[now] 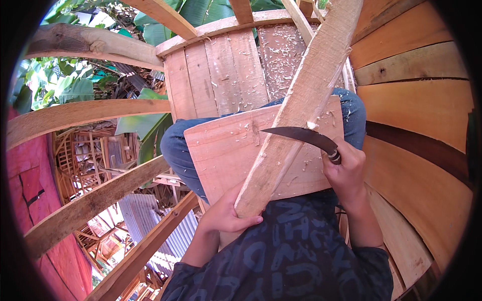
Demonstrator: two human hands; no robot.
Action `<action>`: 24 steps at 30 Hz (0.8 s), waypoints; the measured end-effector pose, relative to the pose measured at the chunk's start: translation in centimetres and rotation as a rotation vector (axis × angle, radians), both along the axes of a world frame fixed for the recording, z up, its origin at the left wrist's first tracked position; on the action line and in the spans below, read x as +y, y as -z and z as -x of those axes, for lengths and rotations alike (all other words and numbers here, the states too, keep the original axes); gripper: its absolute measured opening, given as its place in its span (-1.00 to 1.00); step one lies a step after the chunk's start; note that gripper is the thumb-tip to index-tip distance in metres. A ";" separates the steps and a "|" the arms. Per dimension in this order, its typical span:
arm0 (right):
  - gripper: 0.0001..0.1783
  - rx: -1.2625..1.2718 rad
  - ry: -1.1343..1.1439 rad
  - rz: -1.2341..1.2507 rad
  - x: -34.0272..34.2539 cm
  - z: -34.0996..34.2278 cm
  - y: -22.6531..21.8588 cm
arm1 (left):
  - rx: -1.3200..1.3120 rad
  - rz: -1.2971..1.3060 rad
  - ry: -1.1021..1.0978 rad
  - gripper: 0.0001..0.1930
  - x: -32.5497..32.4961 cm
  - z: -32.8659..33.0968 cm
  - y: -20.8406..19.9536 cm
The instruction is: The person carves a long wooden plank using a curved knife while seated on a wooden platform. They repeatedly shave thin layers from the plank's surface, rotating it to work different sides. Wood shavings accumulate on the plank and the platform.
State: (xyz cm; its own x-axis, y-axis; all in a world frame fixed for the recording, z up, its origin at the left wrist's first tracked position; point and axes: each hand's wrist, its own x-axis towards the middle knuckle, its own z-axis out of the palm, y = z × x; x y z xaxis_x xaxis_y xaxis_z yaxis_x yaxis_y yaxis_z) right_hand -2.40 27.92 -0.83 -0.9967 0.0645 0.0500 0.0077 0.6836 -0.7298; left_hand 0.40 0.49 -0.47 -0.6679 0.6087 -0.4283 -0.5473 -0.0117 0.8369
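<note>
A dark navy, short-sleeved fabric shirt [273,251] carries large slate-blue lettering across its front; its loose sleeves [377,266] leave the forearms [365,220] bare. Blue denim trousers [182,148] are worn with it. The left hand [227,213] and right hand [346,168] are bare.

Open gaps part the rails [95,204] at left — a plank wall [411,113] blocks the right hand [346,165] outward.

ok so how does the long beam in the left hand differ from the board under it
The long beam is narrow, while the board is a wide, flat panel. The long beam is gripped near its lower end by the left hand; the board lies across the legs. The long beam looks tan, the board pinker. Both are bare wood.
</note>
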 end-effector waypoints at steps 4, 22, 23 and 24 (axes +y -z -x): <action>-0.84 -0.498 -0.128 0.316 -0.8 0.2 -2.7 | 0.001 0.013 0.007 -0.52 0.0 0.1 0.2; -0.83 -0.026 0.018 -0.040 0.4 0.3 -0.4 | 0.010 0.020 0.017 -0.51 0.1 0.3 0.1; -0.83 -0.117 0.013 0.010 0.2 0.3 -0.4 | 0.009 0.020 0.011 -0.51 0.1 0.2 0.3; -0.83 -0.206 0.011 0.059 0.0 0.2 -0.5 | 0.013 0.020 0.009 -0.50 0.0 0.3 0.4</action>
State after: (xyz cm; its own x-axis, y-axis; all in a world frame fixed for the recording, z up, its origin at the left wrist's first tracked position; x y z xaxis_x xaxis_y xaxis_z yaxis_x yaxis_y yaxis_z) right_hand -2.65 27.92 -0.35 -0.9846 0.0725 -0.1589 0.1682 0.6390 -0.7505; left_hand 0.14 0.48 -0.90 -0.6679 0.6065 -0.4314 -0.5360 0.0102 0.8442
